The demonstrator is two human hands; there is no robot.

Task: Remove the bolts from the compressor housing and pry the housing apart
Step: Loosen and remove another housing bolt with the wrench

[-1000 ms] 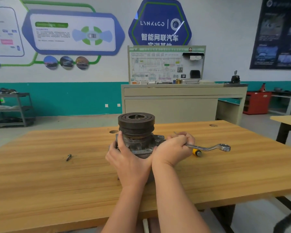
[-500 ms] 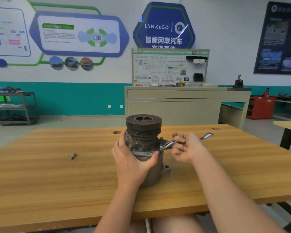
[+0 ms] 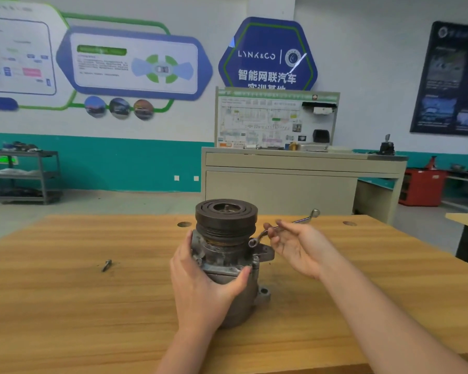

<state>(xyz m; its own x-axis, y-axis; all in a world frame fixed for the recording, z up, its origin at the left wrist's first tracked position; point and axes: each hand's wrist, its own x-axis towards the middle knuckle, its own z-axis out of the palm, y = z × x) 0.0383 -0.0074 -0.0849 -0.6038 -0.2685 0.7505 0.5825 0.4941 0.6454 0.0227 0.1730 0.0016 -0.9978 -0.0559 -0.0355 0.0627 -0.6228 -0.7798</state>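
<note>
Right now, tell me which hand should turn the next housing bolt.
Right. The right hand already holds the wrench, its ring end beside the compressor flange. The left hand grips the housing, steadying it.

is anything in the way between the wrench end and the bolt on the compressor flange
Nothing visible. The right hand holds the wrench with its ring end just above the bolt, open air between them. The left hand grips the compressor lower down.

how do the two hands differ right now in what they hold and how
The left hand wraps the grey metal compressor housing, thumb across its front; the right hand pinches the silver ring wrench in its fingertips. The left sits low against the body; the right is raised beside the black pulley. Both are bare.
</note>
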